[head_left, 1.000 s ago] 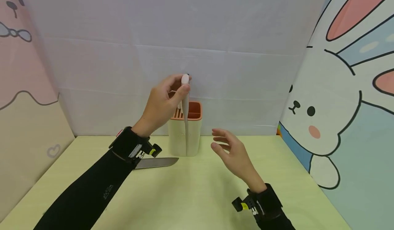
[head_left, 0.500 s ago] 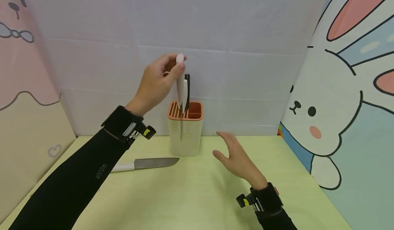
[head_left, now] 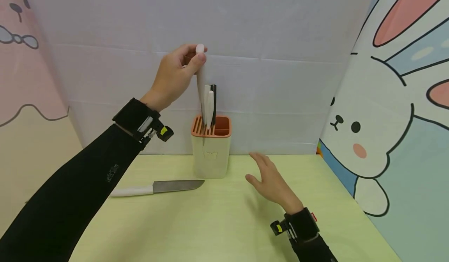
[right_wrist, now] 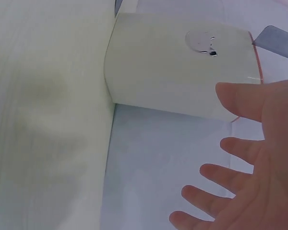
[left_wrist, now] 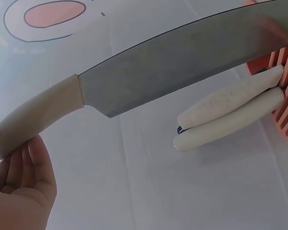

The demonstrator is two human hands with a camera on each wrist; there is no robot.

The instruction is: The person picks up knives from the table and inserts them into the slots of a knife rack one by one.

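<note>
High at the centre of the head view, my left hand (head_left: 172,77) pinches the end of a white-handled kitchen knife (left_wrist: 182,55). The knife hangs blade down, its tip overlapping the front of the cream knife holder (head_left: 210,158). Two white-handled tools (left_wrist: 235,98) and a black-handled one (head_left: 214,102) stand upright in the holder, whose orange top has slots and open compartments. Right of the holder, my right hand (head_left: 273,188) is held above the table with fingers extended and thumb apart, holding nothing. In the right wrist view, the blade tip (right_wrist: 278,44) shows beside the holder's rim.
A second white-handled knife (head_left: 177,186) lies flat on the pale yellow-green table (head_left: 210,227), left of and in front of the holder, blade pointing right. A white sheet (head_left: 280,98) hangs behind, and cartoon-printed panels flank both sides.
My left hand has risen and shifted slightly left, lifting the knife. More of the tools in the holder and the lying knife shows. The fingers of my right hand have straightened.
</note>
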